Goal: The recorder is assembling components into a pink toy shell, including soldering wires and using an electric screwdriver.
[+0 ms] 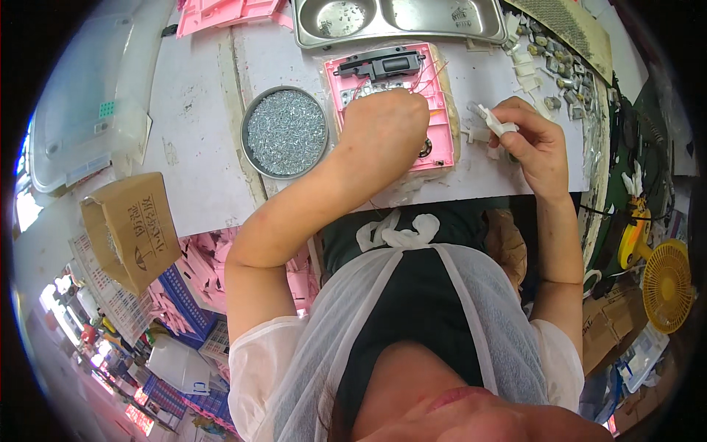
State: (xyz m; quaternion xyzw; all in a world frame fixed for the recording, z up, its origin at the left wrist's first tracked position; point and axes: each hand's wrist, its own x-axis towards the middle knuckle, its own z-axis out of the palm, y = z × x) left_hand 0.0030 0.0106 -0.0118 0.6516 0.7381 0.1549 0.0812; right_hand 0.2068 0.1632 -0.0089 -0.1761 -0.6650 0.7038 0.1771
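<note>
My left hand (387, 125) is closed over the middle of a pink plastic panel (441, 147), its knuckles up. The fingertips are hidden behind the hand, so I cannot see what they grip. Across the panel's far end lies a black plastic part (389, 66), with thin red wires (434, 76) beside it. To the right of the panel, my right hand (541, 144) pinches a small white plastic piece (498, 120) between thumb and fingers. Just under that hand, other white plastic pieces (479, 135) lie on the table.
A round metal tin (244, 140) full of small screws stands left of the panel. Beyond it is a steel tray (377, 22) with compartments. Small motors (571, 81) and white parts crowd the table's right side. A cardboard box (151, 236) stands off the left edge; a yellow fan (666, 283) is at right.
</note>
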